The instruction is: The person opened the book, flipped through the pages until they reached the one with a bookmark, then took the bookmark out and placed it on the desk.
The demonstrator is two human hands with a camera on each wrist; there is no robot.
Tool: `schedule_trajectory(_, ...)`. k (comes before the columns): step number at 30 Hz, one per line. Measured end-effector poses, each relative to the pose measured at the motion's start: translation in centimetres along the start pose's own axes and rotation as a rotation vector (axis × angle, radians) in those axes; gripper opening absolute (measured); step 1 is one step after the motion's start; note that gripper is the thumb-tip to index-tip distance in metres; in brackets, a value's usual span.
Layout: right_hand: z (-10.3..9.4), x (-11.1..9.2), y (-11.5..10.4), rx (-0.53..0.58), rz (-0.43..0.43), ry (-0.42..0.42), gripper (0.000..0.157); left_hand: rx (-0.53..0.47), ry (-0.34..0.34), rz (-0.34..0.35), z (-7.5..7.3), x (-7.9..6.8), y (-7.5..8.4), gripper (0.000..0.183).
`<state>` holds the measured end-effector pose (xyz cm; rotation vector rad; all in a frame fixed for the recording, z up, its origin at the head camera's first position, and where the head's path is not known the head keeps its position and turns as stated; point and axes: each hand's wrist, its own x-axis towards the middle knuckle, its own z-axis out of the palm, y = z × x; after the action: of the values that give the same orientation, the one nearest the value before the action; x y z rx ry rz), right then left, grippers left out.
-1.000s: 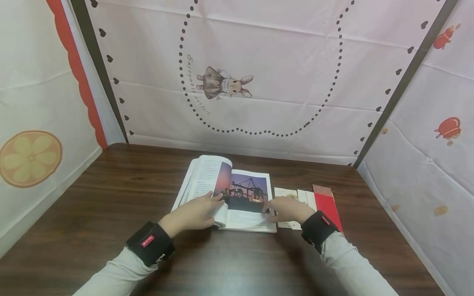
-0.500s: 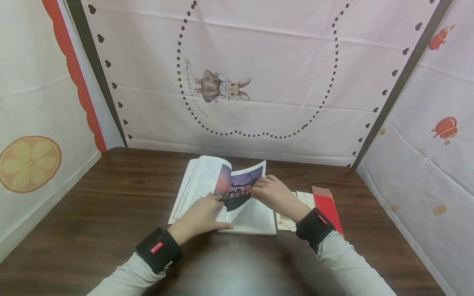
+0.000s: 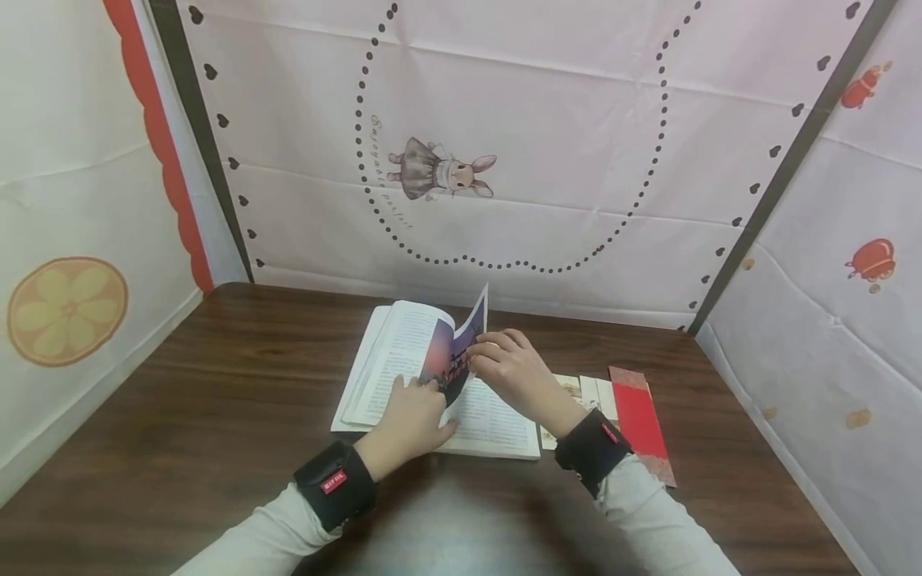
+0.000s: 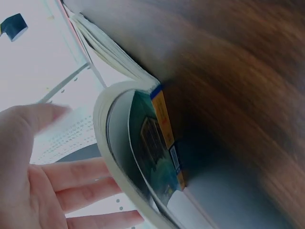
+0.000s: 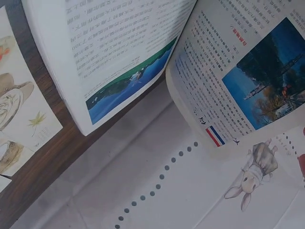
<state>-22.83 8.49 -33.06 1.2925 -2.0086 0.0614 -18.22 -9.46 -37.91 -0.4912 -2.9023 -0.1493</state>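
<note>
An open book [image 3: 497,428] lies on the table, its left-hand pages curved up in a thick bundle. My right hand [image 3: 520,378] pinches a page [image 3: 467,344] with a dusk crane photo and holds it raised nearly upright. On the left-hand pages rests my left hand [image 3: 410,416], fingers stretched toward the fold and thumb out to the right. In the left wrist view, that hand's fingers [image 4: 81,181] lie straight against the curved bundle. The right wrist view shows the lifted page's printed back [image 5: 214,71], but no part of the right hand.
Right of the book lie pale illustrated cards [image 3: 589,394], partly behind the right hand. Beside them is a red card-like strip [image 3: 637,412] with patterned ends. The brown wooden table [image 3: 238,384] meets a printed cloth wall [image 3: 533,192] at the back.
My right hand has gone from the page's right edge up and leftward, lifting the page from flat to nearly upright. The left hand has shifted slightly right on the book.
</note>
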Motion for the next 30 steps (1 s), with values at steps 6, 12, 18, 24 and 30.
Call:
schedule_trajectory(6, 0.0, -0.8, 0.2, 0.088, 0.175, -0.004, 0.029, -0.109, 0.123, -0.065, -0.1, 0.1, -0.5, 0.035)
schedule_trajectory(12, -0.3, -2.8, 0.7, 0.222, 0.375, -0.224, 0.036, -0.435, 0.283, -0.251, -0.3, -0.2, -2.1, 0.033)
schedule_trajectory(18, 0.1, -4.9, 1.0, 0.29, 0.516, -0.687, 0.065, -0.597, 0.392, -0.314, -0.8, -0.5, -3.6, 0.008)
schedule_trajectory(24, 0.6, -6.6, 0.9, 0.434, 0.593, -0.908, 0.08, -0.477, 0.365, -0.287, -0.9, -1.0, -3.7, 0.027)
schedule_trajectory(30, 0.8, -6.7, 0.5, 0.44, 0.585, -0.937, 0.08, -0.246, 0.29, -0.237, -0.2, -1.3, -4.0, 0.05)
